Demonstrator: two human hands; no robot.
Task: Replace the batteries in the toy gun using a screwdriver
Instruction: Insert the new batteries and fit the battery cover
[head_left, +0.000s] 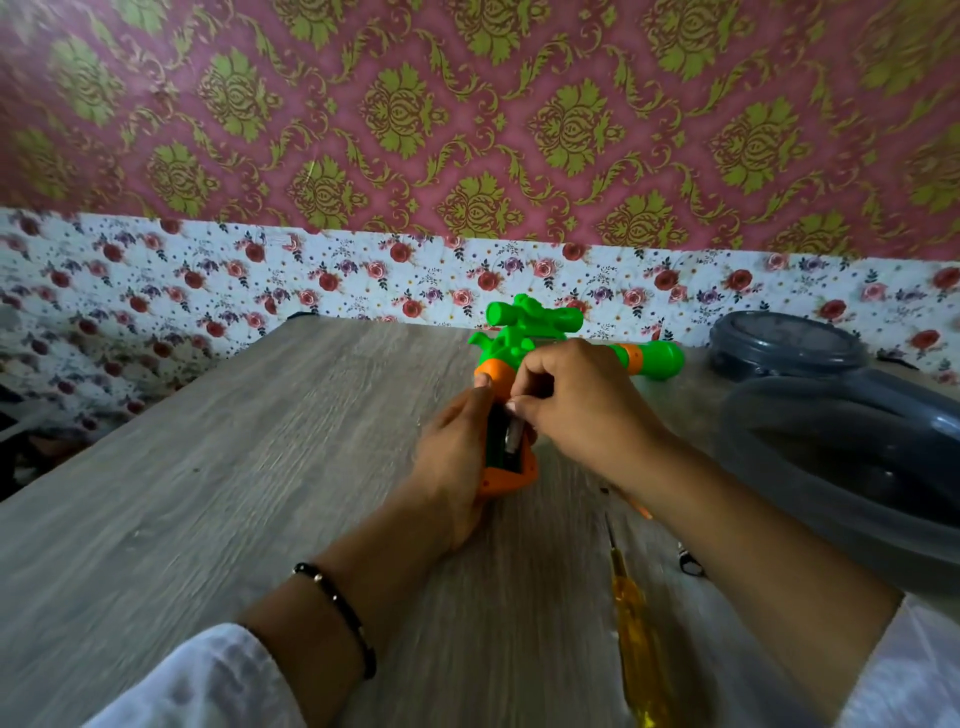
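Seen from a camera worn on the person's head, looking down at a grey wood-grain table (218, 467) set against a wall with pink and gold patterned wallpaper (467, 104) above a strip of white floral paper (311, 280). A green and orange toy gun (524, 338) lies on the table near its far edge, its barrel pointing right and its orange grip turned toward the person. The left hand (457, 457) is wrapped around the left side of the grip, thumb resting on the orange plastic, holding it steady. The grip's battery compartment is uncovered, and a silver battery (514, 431) shows inside the dark slot. The right hand (576, 405) reaches over from the right with curled fingers, its fingertips (519, 405) pinching the upper end of that battery. A screwdriver (636, 629) with a clear yellow handle lies on the table nearer the person, between the two forearms, touched by neither hand. At the right edge sits a dark translucent plastic container (841, 457), with a round grey lid (784, 343) behind it. A black beaded bracelet (337, 613) circles the left wrist, and white sleeves (208, 680) cover both forearms lower down.
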